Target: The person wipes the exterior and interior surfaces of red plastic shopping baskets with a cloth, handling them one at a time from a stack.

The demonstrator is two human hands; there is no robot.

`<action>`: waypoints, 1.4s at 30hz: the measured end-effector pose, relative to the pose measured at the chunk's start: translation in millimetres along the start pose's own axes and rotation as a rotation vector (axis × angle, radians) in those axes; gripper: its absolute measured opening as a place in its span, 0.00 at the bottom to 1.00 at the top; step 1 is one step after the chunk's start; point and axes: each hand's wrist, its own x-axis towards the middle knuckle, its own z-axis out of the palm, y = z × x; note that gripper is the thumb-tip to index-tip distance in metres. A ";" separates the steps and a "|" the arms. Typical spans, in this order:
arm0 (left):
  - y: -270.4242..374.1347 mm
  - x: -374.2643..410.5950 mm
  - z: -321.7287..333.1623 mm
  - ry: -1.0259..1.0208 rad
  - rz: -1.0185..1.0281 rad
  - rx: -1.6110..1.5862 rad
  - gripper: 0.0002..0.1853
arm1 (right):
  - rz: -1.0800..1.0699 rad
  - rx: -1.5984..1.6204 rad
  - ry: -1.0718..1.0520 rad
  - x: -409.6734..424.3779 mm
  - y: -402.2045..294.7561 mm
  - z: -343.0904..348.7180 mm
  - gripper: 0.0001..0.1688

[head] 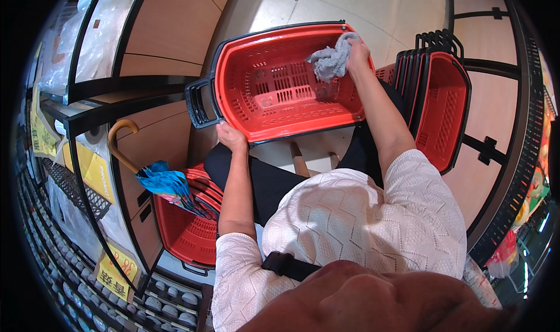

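A red plastic shopping basket [284, 126] with slotted walls and a black rim is held tilted in front of me, its open top facing me. My left hand [232, 137] grips its rim at the near left corner, just below the black handles [203, 104]. In my right hand [358, 56] is a crumpled grey cloth [330, 63], bunched against the inside of the basket's right end. The fingers of that hand are partly hidden by the cloth. The basket's underside is out of sight.
Nested red baskets [444, 109] stand at my right, with more nested baskets [188, 233] at my left. A blue folded umbrella [162, 179] with a curved wooden handle lies over the left ones. Wooden cabinets [170, 25] and black-framed shelving [131, 109] flank me.
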 end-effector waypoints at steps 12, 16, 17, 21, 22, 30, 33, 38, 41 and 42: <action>4.4 0.5 -3.7 -0.029 -0.012 0.010 0.20 | -0.288 -0.531 -0.018 -27.2 -62.7 -7.7 0.10; 3.5 1.6 -2.0 -0.028 -0.010 -0.030 0.20 | 0.170 -0.197 -0.194 -25.2 -61.1 -13.2 0.03; 4.0 1.8 -1.7 -0.031 -0.014 -0.020 0.20 | 0.286 -0.096 -0.207 -16.2 -57.4 -20.5 0.03; 6.5 0.9 -2.8 -0.035 -0.020 0.006 0.21 | 0.272 0.148 -0.248 -2.1 -38.7 -41.1 0.08; 5.6 0.8 -3.9 -0.032 -0.018 0.010 0.21 | 0.210 0.170 -0.239 -6.7 -39.0 -39.9 0.08; 5.1 1.4 -1.6 -0.021 -0.013 0.029 0.21 | -0.342 -0.409 -0.370 -25.9 -38.6 -32.0 0.13; 6.1 1.7 -1.8 -0.023 -0.005 0.027 0.21 | -0.713 -1.270 -0.377 -15.7 -45.1 -38.3 0.11; 5.3 1.7 -2.9 -0.022 -0.012 0.022 0.20 | -0.941 -1.512 -0.530 -40.6 -65.7 -15.5 0.09; 6.0 1.0 -2.7 -0.023 -0.014 0.022 0.20 | -0.919 -1.629 -0.605 -41.8 -68.3 -15.8 0.10; 6.6 0.7 -3.0 -0.024 -0.015 0.025 0.21 | -0.923 -1.647 -0.621 -39.3 -67.2 -17.1 0.09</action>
